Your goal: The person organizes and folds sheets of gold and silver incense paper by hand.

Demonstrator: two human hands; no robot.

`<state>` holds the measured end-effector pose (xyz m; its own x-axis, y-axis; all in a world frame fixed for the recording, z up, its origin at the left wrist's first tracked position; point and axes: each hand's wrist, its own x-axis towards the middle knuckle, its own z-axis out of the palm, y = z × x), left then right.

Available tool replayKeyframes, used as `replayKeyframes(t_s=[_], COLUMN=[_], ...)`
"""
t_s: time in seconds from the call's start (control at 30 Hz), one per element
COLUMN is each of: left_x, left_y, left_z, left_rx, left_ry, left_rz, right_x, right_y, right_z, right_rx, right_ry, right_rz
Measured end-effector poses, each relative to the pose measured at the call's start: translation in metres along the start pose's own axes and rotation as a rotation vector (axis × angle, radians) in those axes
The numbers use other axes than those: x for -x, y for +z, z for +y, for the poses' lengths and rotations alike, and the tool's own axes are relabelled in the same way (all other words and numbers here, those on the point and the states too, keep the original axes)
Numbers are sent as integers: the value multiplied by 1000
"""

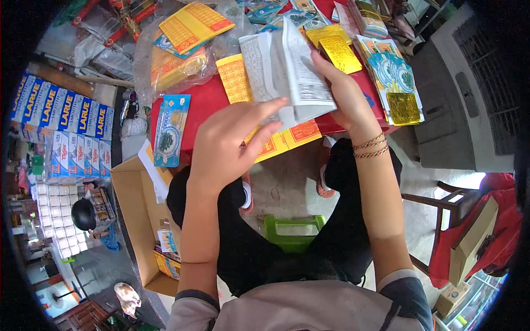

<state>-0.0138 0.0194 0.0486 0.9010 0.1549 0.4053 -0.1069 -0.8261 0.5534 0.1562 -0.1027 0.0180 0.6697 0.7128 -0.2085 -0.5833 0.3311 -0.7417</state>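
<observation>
Above the front edge of the red-covered table (pixel 210 99), my right hand (pixel 353 96) grips the right side of a folded white printed paper (pixel 303 69), fingers behind it. My left hand (pixel 232 140) is at the paper's lower left, with thumb and index finger extended and apart. Beneath the paper lie yellow printed sheets (pixel 234 77) and a yellow-and-red sheet (pixel 301 135). A blue printed packet (pixel 171 129) rests at the table's front left edge. Gold foil sheets (pixel 341 54) sit just beyond my right hand.
Stacked blue papers with gold foil (pixel 389 77) lie on the right, beside a grey appliance (pixel 475 94). A plastic bag (pixel 149 66) holds yellow papers at the back left. An open cardboard box (pixel 132 215) stands left of my legs; a green stool (pixel 292 229) is between them.
</observation>
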Motion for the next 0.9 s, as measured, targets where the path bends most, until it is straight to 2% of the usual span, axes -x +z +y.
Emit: replayKeyframes(t_s=[0.07,0.13,0.2,0.27,0.3,0.4,0.53,0.6,0.63,0.67,0.7,0.73,0.8,0.83,0.87,0.9], left_x=[3,4,5,8,11,13,11,13,14,13,14,20,37,56,73,107], left_y=[5,4,4,4,5,11,21,14,5,-4,-21,-48,-84,-101,-112,-124], left_z=[-10,-26,-48,-63,-72,-78,-76,-70,-71,-75,-84,-74,-106,-148,-159,-208], left_rx=[52,37,23,-150,-289,-381,-366,-339,-318,-293,-205,-235,18,44,16,-82], left_ry=[1,-112,-145,-229,-165,-122,-114,-182,-198,-207,-159,-335,-487,-415,-617,-648], left_rz=[26,147,227,254,236,204,220,157,186,215,327,381,708,852,998,1048], right_x=[-8,-7,-6,3,4,3,5,8,10,8,9,11,13,14,13,13], right_y=[-17,-20,-20,-12,-11,-14,-13,-9,-6,-9,-11,-9,-8,-8,-8,-8], right_z=[5,7,5,3,5,12,14,14,12,15,15,15,15,15,15,15], right_rx=[597,635,716,795,836,962,953,1095,1110,1263,1347,1427,1443,1463,1460,1471], right_ry=[-132,-150,-52,-17,-33,-92,-156,-206,-161,-329,-405,-485,-480,-478,-478,-487], right_rz=[58,49,-148,-149,-145,-148,-155,-80,-50,-36,-16,9,7,18,10,12])
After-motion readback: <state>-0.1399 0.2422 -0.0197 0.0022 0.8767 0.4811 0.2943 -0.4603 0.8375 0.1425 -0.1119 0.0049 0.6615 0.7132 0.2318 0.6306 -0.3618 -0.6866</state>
